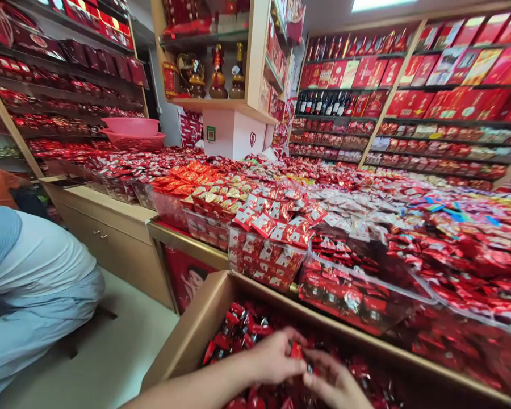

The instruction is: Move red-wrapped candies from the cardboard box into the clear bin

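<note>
Pinching a small, glossy red wrapped packet within an open brown cardboard box, my left hand could lose it among the similar shiny red-and-black packets below if the slick-looking film slides; whether my right hand grips anything, I cannot tell from here. Any wrapper lettering is too small to read.

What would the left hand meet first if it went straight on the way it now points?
Beyond the small shiny red wrapped packet at its fingers, the left hand would probably meet the right hand first; exact depth is unclear.
</note>
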The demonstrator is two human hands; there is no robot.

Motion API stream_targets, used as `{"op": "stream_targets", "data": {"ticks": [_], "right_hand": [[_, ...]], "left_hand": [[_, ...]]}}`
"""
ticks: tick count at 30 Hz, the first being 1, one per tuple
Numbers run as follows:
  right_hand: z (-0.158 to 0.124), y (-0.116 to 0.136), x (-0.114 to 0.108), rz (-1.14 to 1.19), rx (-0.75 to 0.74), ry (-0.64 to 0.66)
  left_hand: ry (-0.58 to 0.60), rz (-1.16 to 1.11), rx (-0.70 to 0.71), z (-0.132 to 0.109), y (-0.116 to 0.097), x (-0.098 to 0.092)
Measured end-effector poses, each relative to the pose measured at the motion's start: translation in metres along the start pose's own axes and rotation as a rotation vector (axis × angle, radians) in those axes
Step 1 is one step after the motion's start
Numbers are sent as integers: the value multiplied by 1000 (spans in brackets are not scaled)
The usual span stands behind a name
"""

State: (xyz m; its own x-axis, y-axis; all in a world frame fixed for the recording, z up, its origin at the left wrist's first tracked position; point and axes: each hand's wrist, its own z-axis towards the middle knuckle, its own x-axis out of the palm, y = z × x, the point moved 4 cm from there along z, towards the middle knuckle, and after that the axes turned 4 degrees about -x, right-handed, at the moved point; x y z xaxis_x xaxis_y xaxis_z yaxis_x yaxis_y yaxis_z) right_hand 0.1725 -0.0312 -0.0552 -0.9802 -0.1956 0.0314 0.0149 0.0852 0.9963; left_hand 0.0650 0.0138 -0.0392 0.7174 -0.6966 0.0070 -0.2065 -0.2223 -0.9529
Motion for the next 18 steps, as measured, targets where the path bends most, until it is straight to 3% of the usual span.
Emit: {"op": "stream_targets", "data": {"ticks": [4, 10, 18], "right_hand": [[-9, 13, -11, 176, 92, -185], [-16, 28, -15, 114, 103, -214], [-17, 32, -8, 119, 48, -264]], "left_hand": [[18, -101, -10, -5, -15, 1], [55, -139, -10, -14, -27, 1], [-58, -109, 3, -13, -26, -2]]}}
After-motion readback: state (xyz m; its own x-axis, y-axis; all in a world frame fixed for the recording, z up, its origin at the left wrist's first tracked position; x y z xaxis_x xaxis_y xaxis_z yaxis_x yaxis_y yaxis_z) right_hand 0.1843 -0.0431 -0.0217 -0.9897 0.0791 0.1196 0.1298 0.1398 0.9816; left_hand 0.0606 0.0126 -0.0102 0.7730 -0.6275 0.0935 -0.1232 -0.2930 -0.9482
